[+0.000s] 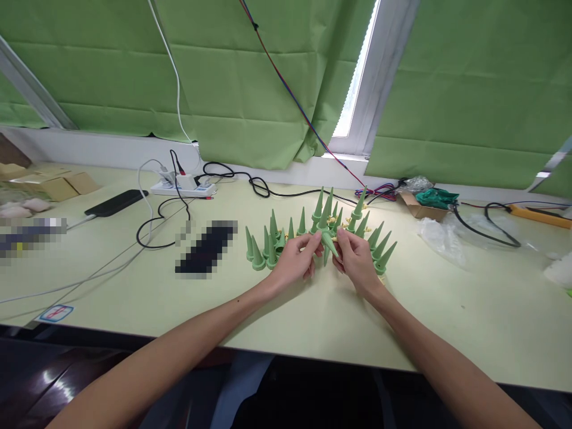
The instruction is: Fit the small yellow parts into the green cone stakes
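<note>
1. Cone, green and tilted with its tip slanting down toward the wearer, is what I watch from my remote seat; it is held at the near edge of the cone cluster.
2. I read the left hand as clamped on the cone, thumb and fingers pinched at its wide end. The right hand looks pinched together on a small pale-yellow piece beside that end; its fingertips partly hide the piece.
3. My first worry is a slip: both grips are only fingertip pinches, and the piece is small, so uneven pressure could let it drop.
4. I also judge that a forearm or knuckle swinging sideways could topple cones, since the cluster stands close around both hands.
5. Right of the cluster and farther back, I see a cardboard box holding a green plastic packet and some clear film.
6. Far left of the cluster sits another carton; I cannot tell what is inside.
</note>
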Demonstrator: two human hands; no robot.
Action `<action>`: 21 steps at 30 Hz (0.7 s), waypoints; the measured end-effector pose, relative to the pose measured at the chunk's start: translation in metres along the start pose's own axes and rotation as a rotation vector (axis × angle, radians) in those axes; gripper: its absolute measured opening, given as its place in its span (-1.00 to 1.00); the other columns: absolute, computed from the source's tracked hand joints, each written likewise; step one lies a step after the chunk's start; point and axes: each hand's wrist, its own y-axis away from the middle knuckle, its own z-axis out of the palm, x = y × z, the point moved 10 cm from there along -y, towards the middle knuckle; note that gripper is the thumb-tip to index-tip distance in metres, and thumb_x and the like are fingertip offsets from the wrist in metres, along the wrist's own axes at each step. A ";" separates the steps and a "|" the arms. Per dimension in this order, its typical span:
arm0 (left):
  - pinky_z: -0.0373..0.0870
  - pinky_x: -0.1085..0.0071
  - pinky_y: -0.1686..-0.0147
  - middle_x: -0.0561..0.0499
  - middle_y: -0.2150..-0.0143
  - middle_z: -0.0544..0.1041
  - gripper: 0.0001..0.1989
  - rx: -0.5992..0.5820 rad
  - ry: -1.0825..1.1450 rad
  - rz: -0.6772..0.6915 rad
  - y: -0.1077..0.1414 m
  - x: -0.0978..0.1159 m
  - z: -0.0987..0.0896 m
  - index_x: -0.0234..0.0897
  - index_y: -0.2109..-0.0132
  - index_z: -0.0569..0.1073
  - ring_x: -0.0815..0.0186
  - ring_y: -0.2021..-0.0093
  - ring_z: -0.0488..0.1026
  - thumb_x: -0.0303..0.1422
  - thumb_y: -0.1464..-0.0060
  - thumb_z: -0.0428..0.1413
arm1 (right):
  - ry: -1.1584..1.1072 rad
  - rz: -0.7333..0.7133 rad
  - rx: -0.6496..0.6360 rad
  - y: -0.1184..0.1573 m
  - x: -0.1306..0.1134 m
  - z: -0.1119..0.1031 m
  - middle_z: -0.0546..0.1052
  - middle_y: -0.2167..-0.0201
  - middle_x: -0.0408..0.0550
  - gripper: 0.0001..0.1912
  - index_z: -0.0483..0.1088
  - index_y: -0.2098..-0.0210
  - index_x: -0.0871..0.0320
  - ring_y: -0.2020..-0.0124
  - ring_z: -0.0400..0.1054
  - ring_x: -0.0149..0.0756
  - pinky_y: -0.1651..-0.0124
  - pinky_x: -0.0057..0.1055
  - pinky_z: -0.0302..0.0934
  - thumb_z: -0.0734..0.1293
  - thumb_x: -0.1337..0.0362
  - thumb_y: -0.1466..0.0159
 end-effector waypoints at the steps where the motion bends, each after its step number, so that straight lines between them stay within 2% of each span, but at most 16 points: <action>1: 0.17 0.47 0.70 0.08 0.55 0.33 -0.49 -0.028 0.031 -0.023 0.000 -0.002 0.003 -0.28 0.40 0.34 0.45 0.68 0.28 0.10 -0.19 -0.03 | 0.005 -0.003 -0.003 0.000 -0.001 0.001 0.12 0.70 -0.30 -0.49 0.11 0.57 0.11 0.74 0.03 -0.53 0.71 -0.51 -0.08 0.21 -0.06 -0.37; 6: 0.19 0.50 0.72 0.00 0.41 0.41 -0.49 -0.103 0.111 -0.048 0.000 -0.003 0.011 -0.32 0.37 0.39 0.48 0.65 0.33 0.10 -0.16 0.03 | 0.048 -0.010 -0.011 0.001 -0.003 0.001 0.13 0.70 -0.30 -0.49 0.10 0.57 0.11 0.75 0.05 -0.53 0.71 -0.51 -0.07 0.20 -0.07 -0.37; 12: 0.20 0.52 0.68 0.11 0.61 0.28 -0.52 -0.111 0.092 -0.043 0.000 -0.005 0.010 -0.30 0.35 0.37 0.45 0.66 0.29 0.07 -0.15 0.06 | 0.089 0.000 -0.021 0.001 -0.004 0.001 0.12 0.72 -0.30 -0.49 0.10 0.56 0.10 0.74 0.06 -0.51 0.70 -0.50 -0.06 0.19 -0.08 -0.37; 18: 0.15 0.50 0.61 0.14 0.65 0.31 -0.59 -0.153 0.042 0.002 0.002 -0.003 0.011 -0.26 0.27 0.32 0.44 0.66 0.23 0.02 -0.10 0.15 | 0.112 0.017 -0.010 0.001 -0.002 0.000 0.10 0.72 -0.30 -0.47 0.08 0.57 0.09 0.74 -0.02 -0.51 0.72 -0.49 -0.07 0.21 -0.13 -0.33; 21: 0.09 0.49 0.60 0.17 0.67 0.28 -0.61 -0.126 -0.014 0.038 0.003 -0.001 0.009 -0.24 0.26 0.31 0.44 0.67 0.19 0.00 -0.10 0.16 | 0.073 0.062 -0.020 0.001 0.004 0.000 0.09 0.72 -0.30 -0.47 0.08 0.57 0.09 0.74 -0.03 -0.51 0.73 -0.49 -0.06 0.23 -0.15 -0.31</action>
